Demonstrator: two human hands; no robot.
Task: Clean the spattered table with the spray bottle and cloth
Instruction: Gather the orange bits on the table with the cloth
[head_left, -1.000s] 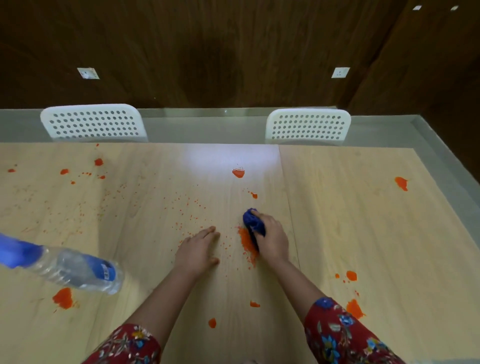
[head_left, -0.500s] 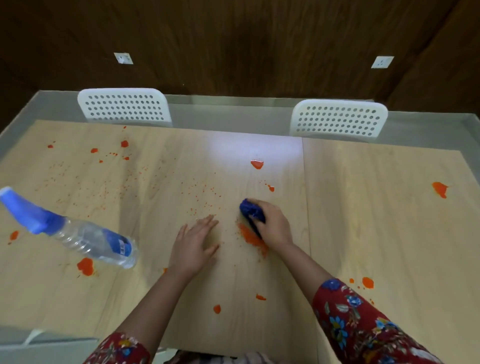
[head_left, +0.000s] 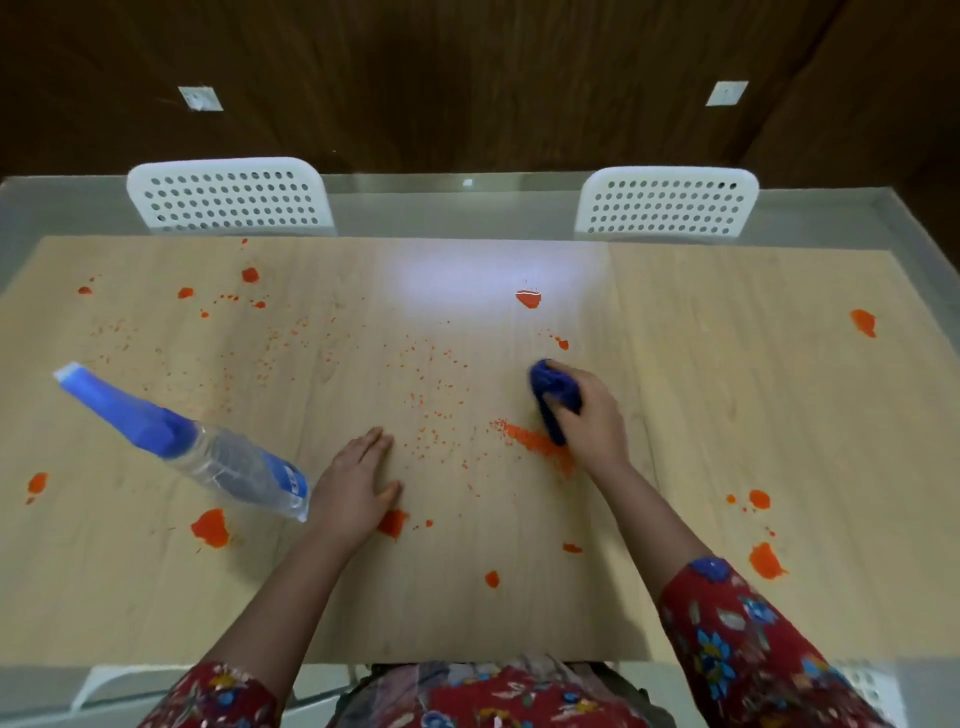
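On table (head_left: 737, 415), right of centre: right hand (head_left: 592, 422) curled over a bunched dark-blue cloth (head_left: 555, 391), gripping it and pressing it onto the surface.
Cloth: soft, wadded into a lump, partly covered by the fingers. Far end sticks out past the fingertips; near edge meets the smear.
Smear (head_left: 535, 441): bright orange, grainy streak running left from under the cloth and down beside the right wrist.
Left hand (head_left: 356, 488): flat, palm down on the wood, fingers straight and close together, thumb out. Holds nothing.
Bottle (head_left: 218, 452): on its side, left of the left hand. Clear ribbed plastic, blue spray head pointing far left, blue label band near the base. Base just beside the left hand; contact cannot be told. Label print too blurred to read.
Table: pale wood-grain top, seam just right of the right hand, grey glassy margin round it, bright glare patch at far centre.
Blobs: orange, thick, irregular. One (head_left: 210, 527) near the bottle base, one (head_left: 393, 522) at the left hand's thumb side, one glossy (head_left: 529, 299) at far centre, one (head_left: 863, 322) far right, one (head_left: 766, 561) near right.
Specks (head_left: 431, 395): fine orange dots between the hands and across the far left.
Sleeves: red floral fabric, e.g. right forearm (head_left: 737, 644).
Chairs: two white plastic backs with round perforations (head_left: 228, 197), (head_left: 670, 202), at the far edge.
Wall: dark wood panels; two white square sockets (head_left: 200, 98), (head_left: 726, 93).
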